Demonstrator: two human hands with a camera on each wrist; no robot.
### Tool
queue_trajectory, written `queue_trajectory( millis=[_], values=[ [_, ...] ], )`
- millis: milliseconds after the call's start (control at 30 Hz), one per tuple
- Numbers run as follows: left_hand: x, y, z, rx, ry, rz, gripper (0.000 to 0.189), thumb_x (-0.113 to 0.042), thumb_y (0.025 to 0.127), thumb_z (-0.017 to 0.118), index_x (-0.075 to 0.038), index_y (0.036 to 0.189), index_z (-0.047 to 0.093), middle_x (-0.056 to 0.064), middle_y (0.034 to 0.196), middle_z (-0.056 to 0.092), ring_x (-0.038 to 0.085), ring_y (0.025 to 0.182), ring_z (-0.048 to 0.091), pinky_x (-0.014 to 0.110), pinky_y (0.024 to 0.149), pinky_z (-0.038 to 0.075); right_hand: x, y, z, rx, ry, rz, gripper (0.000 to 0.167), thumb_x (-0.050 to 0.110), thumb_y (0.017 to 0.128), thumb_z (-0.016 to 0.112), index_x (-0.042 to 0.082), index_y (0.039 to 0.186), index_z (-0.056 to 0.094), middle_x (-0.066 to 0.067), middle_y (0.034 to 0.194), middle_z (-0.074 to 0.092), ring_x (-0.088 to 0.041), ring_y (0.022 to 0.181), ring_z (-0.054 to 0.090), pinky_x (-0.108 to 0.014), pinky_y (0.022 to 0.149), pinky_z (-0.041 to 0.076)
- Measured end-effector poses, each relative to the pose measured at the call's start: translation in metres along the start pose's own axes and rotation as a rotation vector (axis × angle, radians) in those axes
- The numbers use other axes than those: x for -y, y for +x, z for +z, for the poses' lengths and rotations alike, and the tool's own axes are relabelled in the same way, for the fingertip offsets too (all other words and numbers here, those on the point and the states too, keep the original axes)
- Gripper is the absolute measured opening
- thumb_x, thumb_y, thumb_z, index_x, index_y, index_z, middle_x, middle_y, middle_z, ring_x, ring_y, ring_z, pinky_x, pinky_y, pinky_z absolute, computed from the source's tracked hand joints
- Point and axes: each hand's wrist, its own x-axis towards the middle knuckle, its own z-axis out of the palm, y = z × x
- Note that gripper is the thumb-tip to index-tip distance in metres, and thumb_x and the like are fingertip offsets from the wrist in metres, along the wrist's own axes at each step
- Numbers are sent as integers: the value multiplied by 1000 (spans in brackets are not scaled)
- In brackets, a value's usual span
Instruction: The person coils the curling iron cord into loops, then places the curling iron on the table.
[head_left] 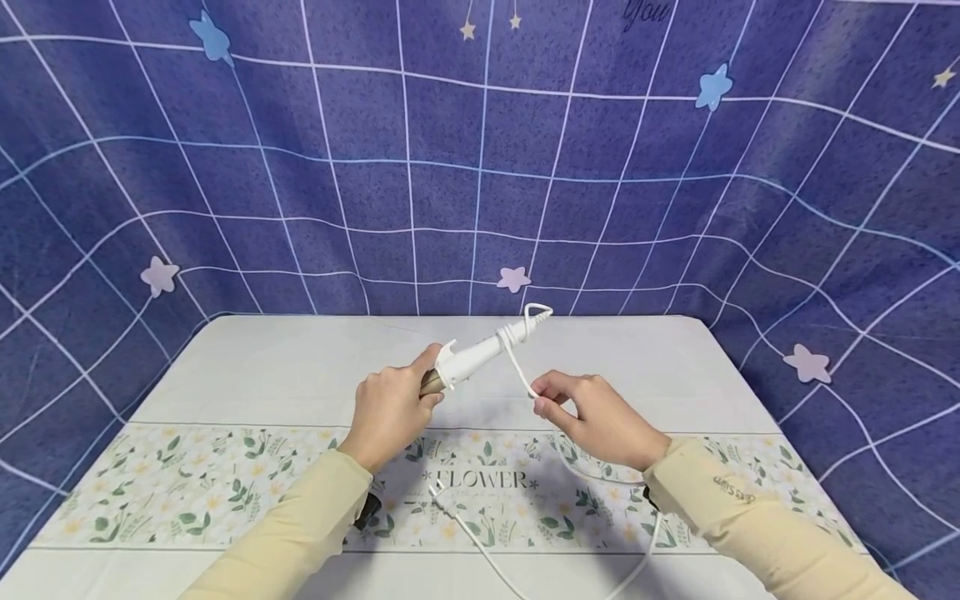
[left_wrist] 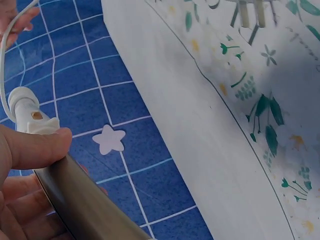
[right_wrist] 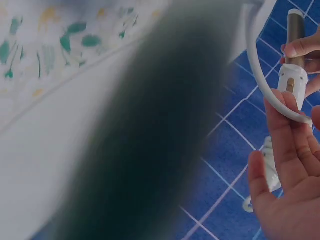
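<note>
White plastic forms the tapered handle (right_wrist: 293, 82) of the curling iron (head_left: 471, 359), which is held slanting above the table (head_left: 292, 375) before me. Its barrel (left_wrist: 90, 200) is a satiny bronze-brown, gripped in my left hand (head_left: 390, 414). White cord (head_left: 517, 365) loops round the handle's narrow end; my right hand (head_left: 600, 422) pinches it. The plug (head_left: 436, 490) lies on the printed floral band (head_left: 247, 475).

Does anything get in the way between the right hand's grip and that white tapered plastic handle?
Nothing visible blocks it. Between the right hand's grip and the white tapered plastic handle, only the thin white cord spans the gap, looped around the handle's narrow end.
</note>
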Motion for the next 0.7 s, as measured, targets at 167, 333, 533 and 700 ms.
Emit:
queue_trajectory(
  millis=[167, 333, 533, 700],
  values=[
    [-2, 0, -1, 5, -10, -5, 63, -17, 83, 85, -12, 140, 60, 16, 76, 71, 22, 50, 55, 37, 44, 41, -3, -4, 3, 66, 176, 61, 12, 18, 105, 57, 14, 106, 68, 7, 95, 69, -13, 94, 66, -39, 88, 53],
    [-2, 2, -2, -6, -14, -16, 64, -17, 83, 85, -12, 141, 59, 18, 78, 72, 24, 50, 57, 38, 44, 42, -8, -9, 6, 53, 220, 80, 13, 21, 107, 53, 20, 104, 66, 8, 98, 68, -18, 101, 66, -42, 90, 51],
    [0, 3, -4, -16, -18, -24, 63, -18, 83, 85, -13, 141, 60, 18, 78, 71, 25, 50, 58, 39, 44, 42, -14, -13, 5, 57, 224, 65, 21, 20, 108, 52, 16, 118, 70, 11, 95, 68, -15, 103, 67, -42, 93, 51],
    [1, 3, -4, -8, -37, -32, 63, -18, 82, 85, -14, 141, 60, 18, 80, 72, 26, 52, 59, 40, 45, 42, -18, -14, 4, 69, 224, 69, 31, 24, 107, 54, 11, 131, 68, 10, 92, 68, -14, 100, 67, -41, 93, 52]
  ],
)
